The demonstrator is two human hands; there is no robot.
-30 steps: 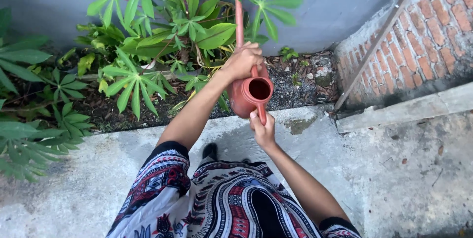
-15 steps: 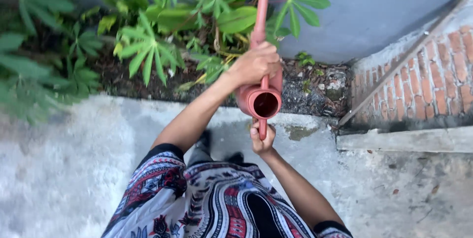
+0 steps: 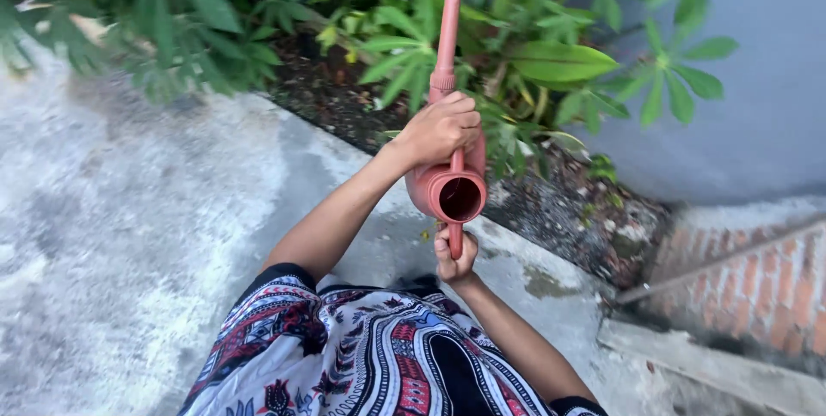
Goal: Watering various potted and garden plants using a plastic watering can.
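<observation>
Red watering can (image 3: 447,188) in both hands

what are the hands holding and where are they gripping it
Both hold a reddish-brown watering can. The left hand grips over its top where the long spout begins; the right hand holds the handle's lower end.

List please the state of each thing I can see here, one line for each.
Watering can: held up, long spout pointing away over the plants, fill opening facing the camera.
Left hand: closed over the can's top.
Right hand: gripping the rear handle.
Plants: green, leafy.
Concrete ground: partly dark-stained.
</observation>
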